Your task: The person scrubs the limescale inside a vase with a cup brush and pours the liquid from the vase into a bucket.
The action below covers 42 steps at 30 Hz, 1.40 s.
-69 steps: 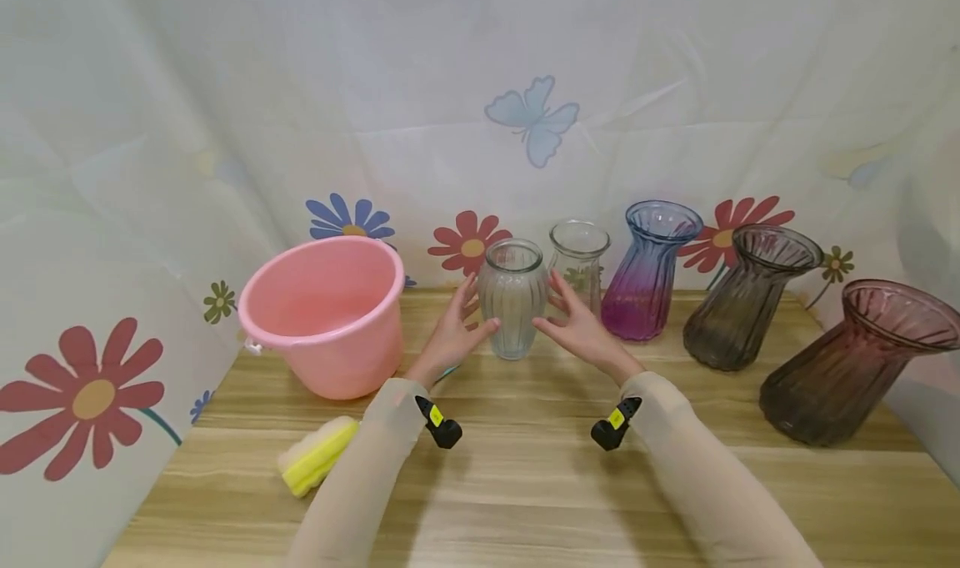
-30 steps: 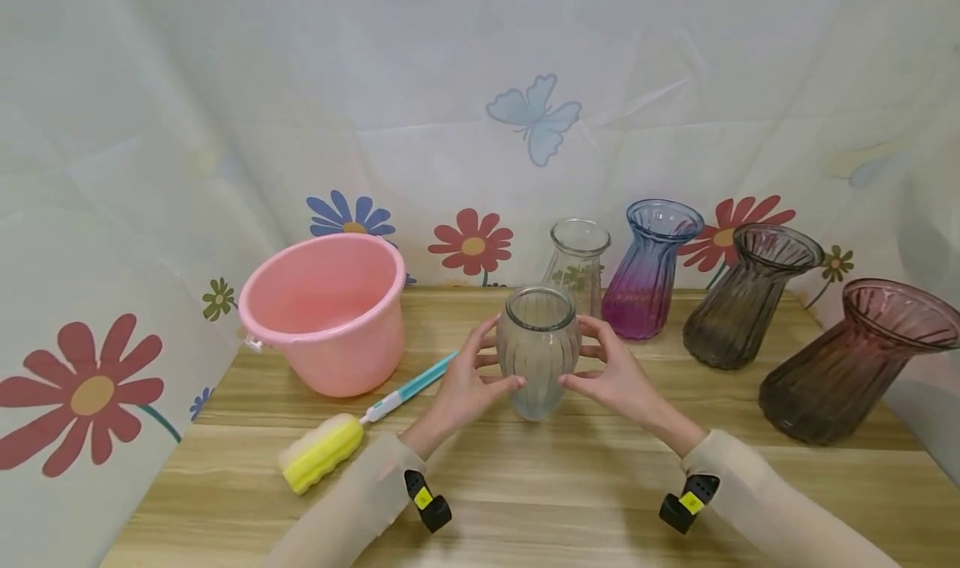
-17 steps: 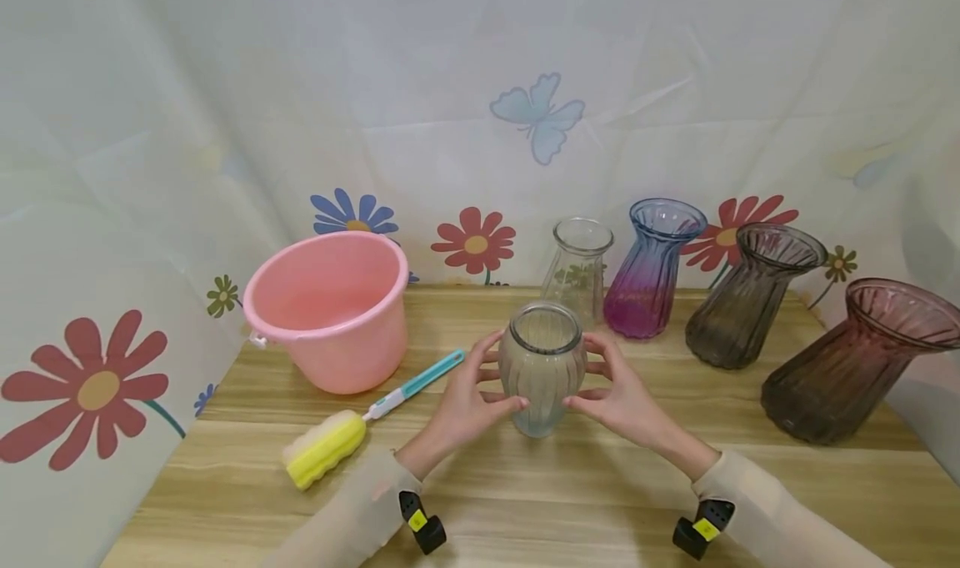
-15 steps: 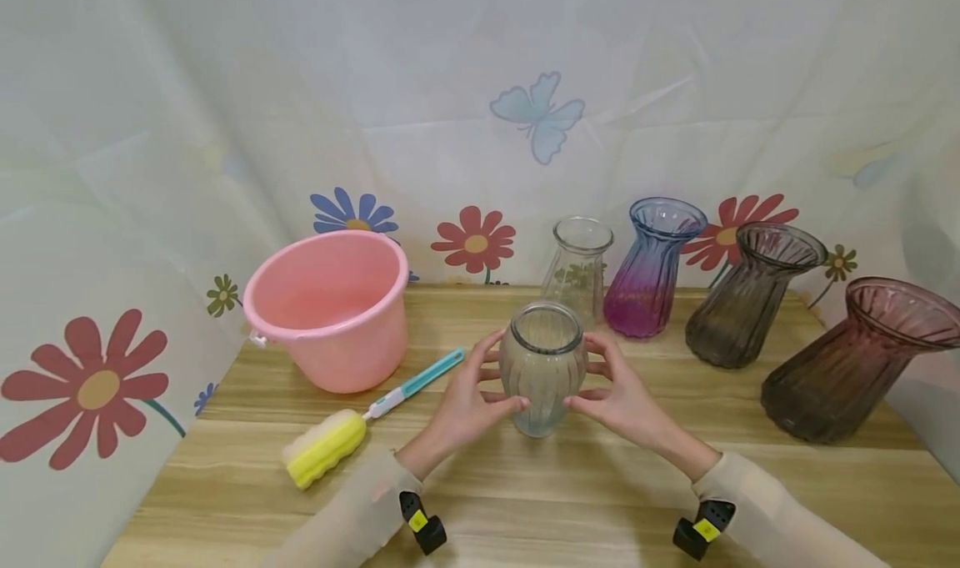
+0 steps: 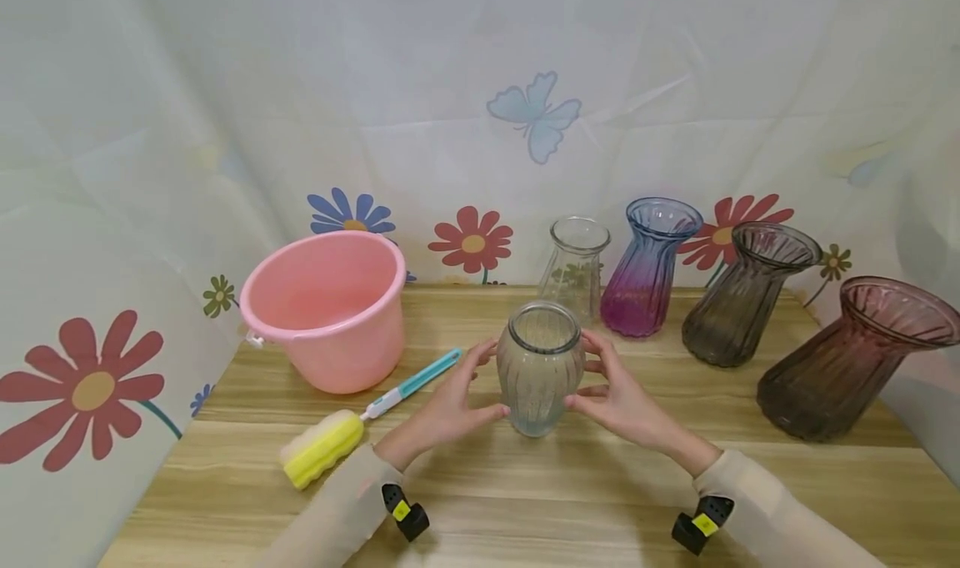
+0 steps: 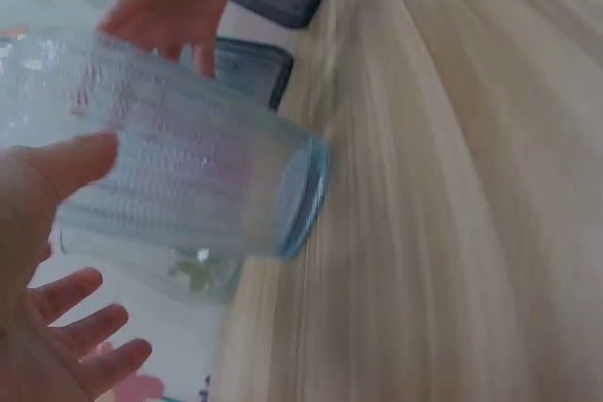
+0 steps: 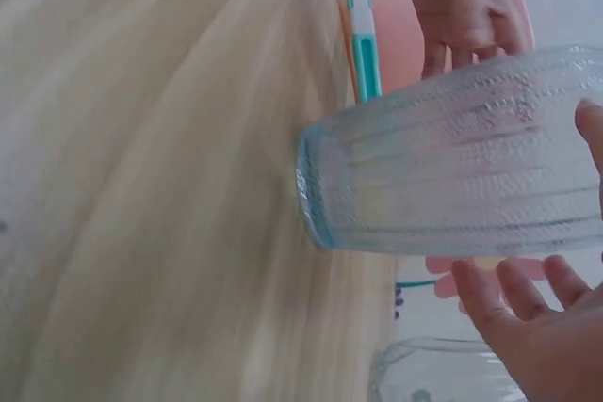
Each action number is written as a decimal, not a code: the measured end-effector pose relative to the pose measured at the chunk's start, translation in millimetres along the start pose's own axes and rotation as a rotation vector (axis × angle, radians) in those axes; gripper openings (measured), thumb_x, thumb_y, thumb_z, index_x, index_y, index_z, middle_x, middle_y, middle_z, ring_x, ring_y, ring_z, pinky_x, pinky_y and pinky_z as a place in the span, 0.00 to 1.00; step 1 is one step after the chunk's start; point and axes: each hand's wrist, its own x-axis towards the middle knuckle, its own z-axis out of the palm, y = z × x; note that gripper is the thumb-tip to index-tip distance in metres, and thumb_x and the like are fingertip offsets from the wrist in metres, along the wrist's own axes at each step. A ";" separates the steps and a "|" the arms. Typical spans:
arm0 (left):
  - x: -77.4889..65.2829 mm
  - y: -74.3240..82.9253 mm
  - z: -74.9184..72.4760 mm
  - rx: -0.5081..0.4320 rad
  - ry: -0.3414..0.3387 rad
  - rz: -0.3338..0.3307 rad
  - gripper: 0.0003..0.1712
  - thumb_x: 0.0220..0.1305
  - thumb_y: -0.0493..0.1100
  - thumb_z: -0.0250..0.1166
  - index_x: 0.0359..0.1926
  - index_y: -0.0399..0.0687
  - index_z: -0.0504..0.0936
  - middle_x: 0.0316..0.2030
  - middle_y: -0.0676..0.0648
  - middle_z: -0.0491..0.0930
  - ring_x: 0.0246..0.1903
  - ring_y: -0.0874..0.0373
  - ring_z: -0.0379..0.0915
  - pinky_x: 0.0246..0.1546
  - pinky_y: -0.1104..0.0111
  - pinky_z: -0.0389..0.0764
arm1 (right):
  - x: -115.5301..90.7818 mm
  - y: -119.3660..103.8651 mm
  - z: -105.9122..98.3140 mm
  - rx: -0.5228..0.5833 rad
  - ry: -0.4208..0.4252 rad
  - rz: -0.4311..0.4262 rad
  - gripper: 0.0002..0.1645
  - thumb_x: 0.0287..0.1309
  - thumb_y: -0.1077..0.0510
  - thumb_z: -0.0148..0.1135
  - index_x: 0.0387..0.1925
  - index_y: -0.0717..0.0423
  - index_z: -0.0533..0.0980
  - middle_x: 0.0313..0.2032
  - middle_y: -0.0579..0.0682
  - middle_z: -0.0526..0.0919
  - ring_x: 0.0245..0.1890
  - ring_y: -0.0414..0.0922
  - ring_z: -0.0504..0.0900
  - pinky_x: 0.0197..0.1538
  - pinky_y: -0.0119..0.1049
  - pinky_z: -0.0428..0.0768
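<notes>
A clear ribbed glass vase [image 5: 542, 384] stands upright on the table between the two hands. My left hand [image 5: 448, 405] is beside its left side, thumb and fingers spread and apart from the glass. In the left wrist view a gap shows between those fingers [image 6: 89, 327] and the vase [image 6: 179, 152]. My right hand [image 5: 622, 397] is at the vase's right side with fingers loosely spread. The right wrist view puts its fingertips [image 7: 509, 294] just off the glass, the thumb in front of it; whether the thumb touches cannot be made out.
Left stands a pink bucket [image 5: 341, 351]; a yellow sponge brush [image 5: 326, 447] with a teal-and-white handle lies before it. Behind the vase is another clear vase [image 5: 573, 276]. Rightward stand a blue-purple vase [image 5: 641, 284], a grey one [image 5: 738, 309] and a reddish-brown one [image 5: 832, 376].
Both hands brought the clear ribbed vase nearer from the back and lowered it to the table. Since half a second ago, the left hand has drawn off leftward; vase and right hand have barely moved.
</notes>
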 end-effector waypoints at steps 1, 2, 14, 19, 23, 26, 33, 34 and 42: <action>0.6 -2.5 -3.3 0.066 -0.005 0.000 0.47 0.50 0.45 0.70 0.68 0.55 0.54 0.64 0.48 0.61 0.63 0.51 0.59 0.59 0.54 0.65 | 0.4 0.8 -1.7 -0.010 -0.011 0.002 0.55 0.47 0.70 0.65 0.69 0.53 0.44 0.62 0.68 0.54 0.58 0.67 0.64 0.46 0.55 0.77; 1.7 -5.3 -6.4 0.140 -0.006 -0.006 0.45 0.51 0.46 0.69 0.67 0.54 0.56 0.64 0.48 0.61 0.64 0.51 0.57 0.60 0.54 0.64 | 0.7 1.5 -3.5 -0.019 -0.027 0.010 0.56 0.47 0.69 0.65 0.70 0.52 0.42 0.62 0.68 0.53 0.58 0.68 0.63 0.46 0.55 0.76; 40.5 -32.5 -33.7 0.628 -0.071 -0.351 0.41 0.51 0.53 0.66 0.63 0.41 0.64 0.57 0.38 0.67 0.57 0.42 0.63 0.56 0.51 0.65 | 10.9 13.4 -12.0 -0.045 -0.305 0.034 0.63 0.49 0.59 0.67 0.71 0.52 0.30 0.70 0.63 0.38 0.66 0.65 0.51 0.57 0.58 0.67; 50.3 -40.9 -36.7 0.711 -0.119 -0.453 0.31 0.48 0.53 0.67 0.48 0.37 0.73 0.44 0.40 0.71 0.46 0.44 0.67 0.46 0.53 0.70 | 15.3 19.6 -8.4 -0.014 -0.365 0.053 0.63 0.49 0.58 0.67 0.70 0.56 0.31 0.70 0.64 0.38 0.67 0.63 0.48 0.60 0.58 0.62; 57.2 -45.4 -37.9 0.703 -0.154 -0.491 0.25 0.46 0.52 0.70 0.37 0.39 0.74 0.38 0.42 0.70 0.38 0.48 0.66 0.38 0.55 0.71 | 17.7 24.4 -5.2 0.006 -0.367 0.083 0.63 0.47 0.59 0.68 0.70 0.56 0.33 0.69 0.64 0.43 0.67 0.61 0.51 0.61 0.57 0.61; 60.7 -47.9 -38.1 0.699 -0.177 -0.506 0.21 0.47 0.51 0.70 0.33 0.40 0.74 0.35 0.43 0.70 0.34 0.50 0.65 0.34 0.58 0.70 | 19.2 26.3 -3.7 0.042 -0.375 0.097 0.64 0.47 0.60 0.69 0.70 0.53 0.32 0.69 0.64 0.44 0.66 0.61 0.55 0.62 0.56 0.61; 62.9 -49.2 -38.2 0.692 -0.194 -0.475 0.17 0.51 0.47 0.68 0.20 0.46 0.68 0.22 0.49 0.62 0.25 0.55 0.60 0.26 0.66 0.62 | 21.1 25.1 -2.5 0.066 -0.382 0.125 0.62 0.46 0.61 0.68 0.70 0.55 0.36 0.68 0.66 0.48 0.64 0.62 0.58 0.61 0.56 0.63; 63.1 -48.4 -38.2 0.689 -0.199 -0.464 0.17 0.52 0.46 0.67 0.20 0.46 0.68 0.21 0.49 0.61 0.25 0.55 0.60 0.26 0.66 0.61 | 21.4 25.2 -2.3 0.066 -0.381 0.137 0.61 0.45 0.61 0.69 0.70 0.56 0.36 0.67 0.66 0.48 0.64 0.63 0.59 0.61 0.55 0.63; 67.9 -21.9 -47.1 0.541 -0.247 -0.404 0.09 0.60 0.45 0.59 0.31 0.43 0.72 0.25 0.48 0.71 0.24 0.56 0.65 0.25 0.68 0.67 | 21.6 27.9 -1.7 0.075 -0.382 0.180 0.57 0.45 0.60 0.69 0.68 0.60 0.43 0.66 0.66 0.52 0.63 0.63 0.61 0.61 0.54 0.64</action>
